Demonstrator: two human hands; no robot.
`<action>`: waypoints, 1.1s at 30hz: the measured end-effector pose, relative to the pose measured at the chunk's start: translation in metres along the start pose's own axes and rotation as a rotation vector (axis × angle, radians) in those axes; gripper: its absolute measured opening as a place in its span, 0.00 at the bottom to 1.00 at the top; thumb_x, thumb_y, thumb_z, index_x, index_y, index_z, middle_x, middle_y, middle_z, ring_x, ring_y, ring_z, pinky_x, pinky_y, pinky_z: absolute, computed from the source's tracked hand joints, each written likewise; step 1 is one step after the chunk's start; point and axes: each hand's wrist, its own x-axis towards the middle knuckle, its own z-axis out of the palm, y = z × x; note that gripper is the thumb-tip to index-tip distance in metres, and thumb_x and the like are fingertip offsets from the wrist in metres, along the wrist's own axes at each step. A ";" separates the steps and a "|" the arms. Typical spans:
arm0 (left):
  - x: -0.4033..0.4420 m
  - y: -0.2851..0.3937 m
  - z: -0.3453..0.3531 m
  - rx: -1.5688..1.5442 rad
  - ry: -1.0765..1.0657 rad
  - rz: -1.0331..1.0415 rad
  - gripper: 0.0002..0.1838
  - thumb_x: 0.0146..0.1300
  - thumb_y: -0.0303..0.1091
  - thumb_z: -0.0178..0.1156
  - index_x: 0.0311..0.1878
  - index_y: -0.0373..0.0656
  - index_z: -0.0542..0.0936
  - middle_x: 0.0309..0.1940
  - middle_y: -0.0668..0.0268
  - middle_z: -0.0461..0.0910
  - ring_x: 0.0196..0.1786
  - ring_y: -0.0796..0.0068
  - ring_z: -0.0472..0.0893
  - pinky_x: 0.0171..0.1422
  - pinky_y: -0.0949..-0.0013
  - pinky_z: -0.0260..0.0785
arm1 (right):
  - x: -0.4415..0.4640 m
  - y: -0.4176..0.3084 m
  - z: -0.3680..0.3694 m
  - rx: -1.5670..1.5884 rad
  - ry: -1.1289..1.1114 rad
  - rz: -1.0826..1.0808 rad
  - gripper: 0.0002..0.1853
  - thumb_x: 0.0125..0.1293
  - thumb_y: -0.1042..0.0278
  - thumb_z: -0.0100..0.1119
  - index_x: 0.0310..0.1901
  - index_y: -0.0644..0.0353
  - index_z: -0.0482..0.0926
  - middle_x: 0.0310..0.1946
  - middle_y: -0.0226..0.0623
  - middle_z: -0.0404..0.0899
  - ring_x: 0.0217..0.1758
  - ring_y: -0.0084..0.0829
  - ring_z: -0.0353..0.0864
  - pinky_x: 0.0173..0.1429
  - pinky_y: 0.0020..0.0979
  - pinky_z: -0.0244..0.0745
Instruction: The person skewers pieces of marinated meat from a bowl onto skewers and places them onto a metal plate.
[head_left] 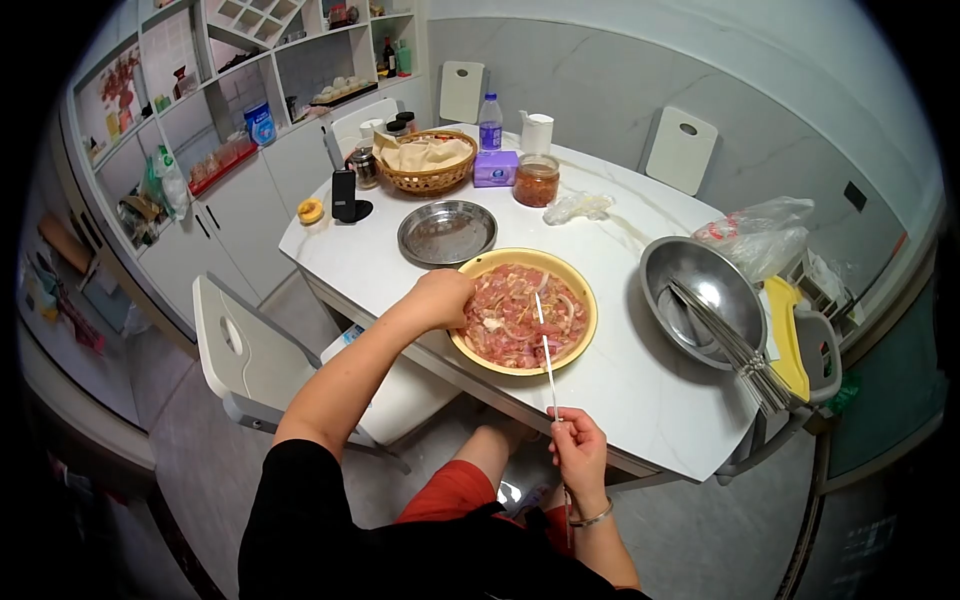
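Note:
A yellow bowl (592,318) of raw meat pieces (510,318) mixed with onion slices stands near the table's front edge. My left hand (443,297) is at the bowl's left side, closed, its fingertips at the meat and partly hidden. In front of the table my right hand (579,448) grips a long flat metal skewer (551,380), tilted so its upper end lies over the meat. Reddish meat shows around the skewer; whether any is threaded on it I cannot tell. Behind the yellow bowl lies a round metal tray (447,232).
On the right, a steel bowl (658,270) holds several metal skewers (735,345), beside a yellow tray (787,340) and plastic bag (760,235). Farther back are a wicker basket (425,180), jar (536,182), tissue pack (495,170) and bottle (490,125). A chair (235,340) stands left.

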 end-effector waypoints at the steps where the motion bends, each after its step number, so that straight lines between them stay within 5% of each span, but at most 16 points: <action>1: -0.001 -0.002 -0.004 0.002 0.001 0.002 0.07 0.36 0.30 0.63 0.22 0.41 0.78 0.19 0.58 0.76 0.26 0.62 0.78 0.33 0.63 0.70 | 0.000 0.000 0.000 -0.004 0.001 0.001 0.09 0.62 0.74 0.51 0.43 0.64 0.74 0.18 0.22 0.67 0.18 0.10 0.63 0.19 0.12 0.57; 7: 0.008 -0.013 -0.013 -0.910 -0.036 -0.025 0.06 0.50 0.25 0.61 0.23 0.38 0.73 0.20 0.71 0.75 0.24 0.83 0.73 0.28 0.79 0.65 | 0.001 -0.001 -0.003 -0.017 -0.034 0.016 0.10 0.62 0.74 0.52 0.44 0.64 0.74 0.19 0.22 0.68 0.19 0.10 0.64 0.20 0.12 0.58; 10: 0.016 -0.015 -0.002 -1.312 -0.113 -0.084 0.06 0.51 0.22 0.61 0.27 0.38 0.72 0.23 0.68 0.76 0.27 0.83 0.76 0.30 0.80 0.67 | 0.002 -0.003 -0.002 -0.007 -0.038 0.014 0.10 0.62 0.74 0.52 0.45 0.64 0.74 0.19 0.22 0.68 0.19 0.10 0.64 0.20 0.12 0.58; 17: 0.015 0.007 -0.005 -1.550 -0.030 -0.068 0.07 0.50 0.17 0.59 0.31 0.37 0.72 0.27 0.65 0.78 0.33 0.78 0.80 0.36 0.79 0.73 | 0.001 -0.005 0.002 -0.014 -0.048 -0.002 0.09 0.62 0.74 0.51 0.43 0.64 0.75 0.18 0.23 0.68 0.18 0.10 0.64 0.19 0.12 0.58; 23: 0.018 0.007 0.002 -1.489 0.023 -0.064 0.08 0.50 0.16 0.58 0.34 0.35 0.74 0.29 0.63 0.79 0.33 0.77 0.80 0.36 0.78 0.74 | -0.001 -0.003 0.002 -0.030 -0.088 0.007 0.09 0.62 0.74 0.51 0.44 0.64 0.74 0.19 0.23 0.69 0.18 0.10 0.64 0.20 0.12 0.59; 25: 0.019 0.007 0.002 -1.250 0.071 -0.080 0.05 0.51 0.16 0.58 0.31 0.33 0.75 0.30 0.62 0.79 0.35 0.75 0.81 0.35 0.79 0.74 | 0.000 -0.002 0.003 -0.029 -0.105 0.023 0.09 0.62 0.74 0.51 0.44 0.63 0.74 0.19 0.23 0.69 0.18 0.10 0.64 0.19 0.12 0.59; 33: 0.018 0.018 -0.002 -1.316 -0.086 -0.149 0.08 0.58 0.19 0.53 0.41 0.32 0.74 0.33 0.62 0.79 0.33 0.76 0.81 0.33 0.79 0.73 | 0.000 -0.002 0.002 -0.037 -0.067 0.012 0.09 0.62 0.74 0.51 0.44 0.63 0.74 0.19 0.23 0.69 0.17 0.10 0.63 0.19 0.13 0.58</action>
